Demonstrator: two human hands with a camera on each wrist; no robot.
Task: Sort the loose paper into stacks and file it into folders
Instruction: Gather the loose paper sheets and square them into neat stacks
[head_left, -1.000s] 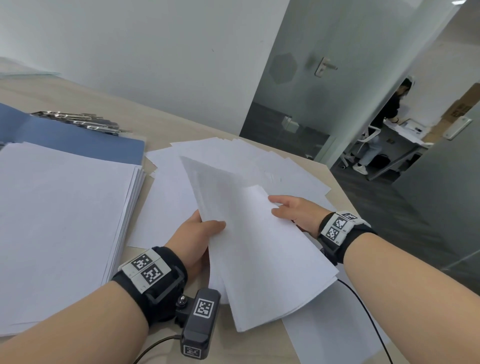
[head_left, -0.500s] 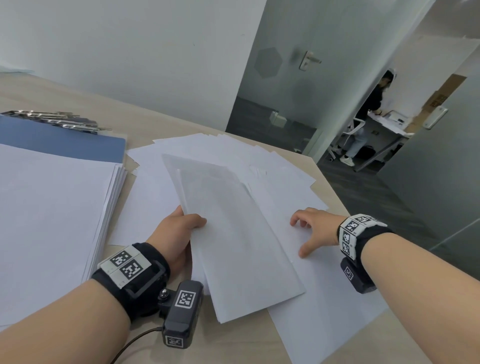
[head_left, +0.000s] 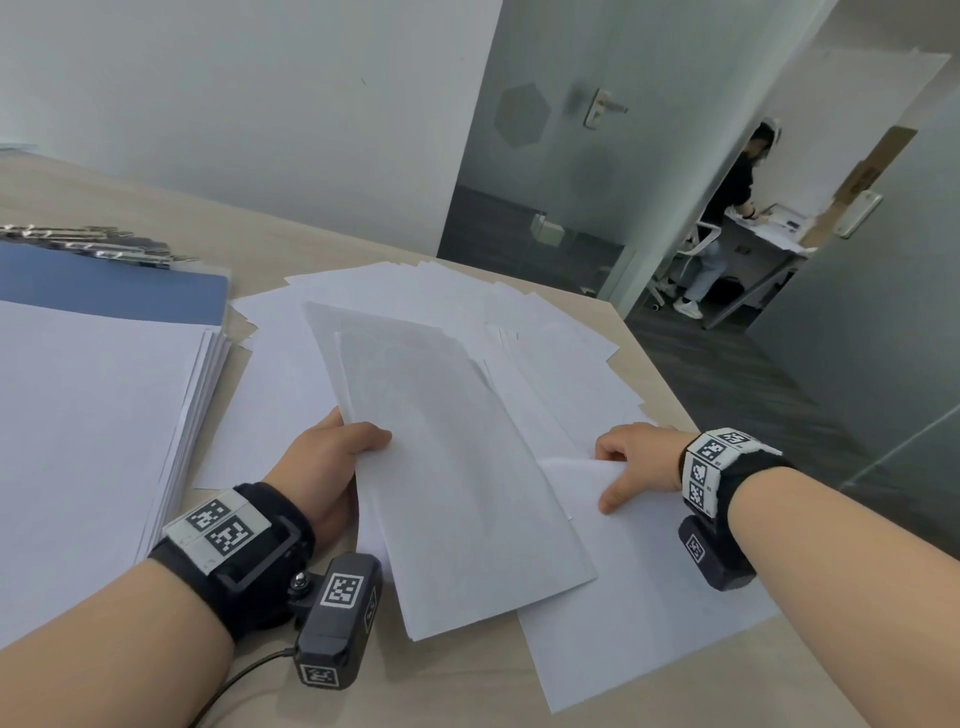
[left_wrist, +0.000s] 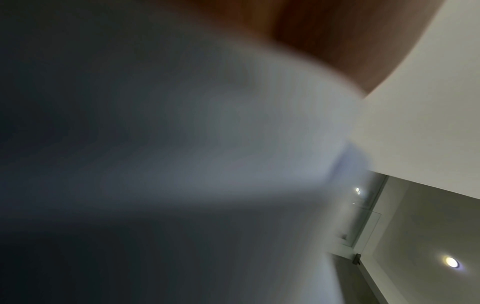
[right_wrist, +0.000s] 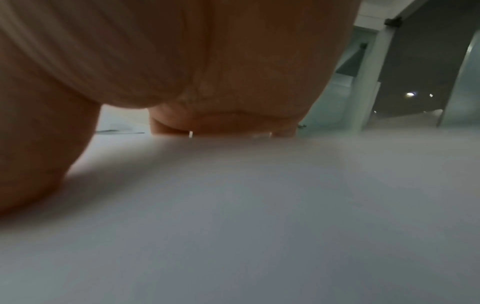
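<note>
Fig.: R hand (head_left: 636, 462) has left the sheaf (head_left: 457, 467), now pinches a loose sheet (head_left: 639, 587); L hand (head_left: 327, 473) grips sheaf. One stack (head_left: 88, 431) built; scattered sheets (head_left: 415, 291), filing apparently remain.

Head view: bright, even, soft light, faint shadows on the tabletop (head_left: 457, 686), edges bent by wide-angle lens. Left wrist view dim, paper (left_wrist: 207, 154) v. close and blurred, ceiling spot (left_wrist: 451, 262) glaring. Right wrist view soft-focus, foreground smeared.
</note>
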